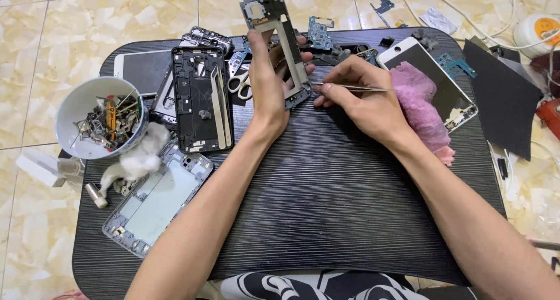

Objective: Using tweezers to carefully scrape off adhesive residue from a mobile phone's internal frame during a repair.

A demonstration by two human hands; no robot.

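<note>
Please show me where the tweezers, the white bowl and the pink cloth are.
tweezers (356, 88), head view, on the middle of the metal shaft.
white bowl (76, 104), head view, on the bare inner wall.
pink cloth (421, 104), head view, on its middle.

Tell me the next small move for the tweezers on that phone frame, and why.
Probably ease the tweezers tip a little further left into the lower edge of the phone frame. The left hand holds the frame upright off the black table, and the right hand has the tip right beside that edge; whether it touches is unclear.
</note>
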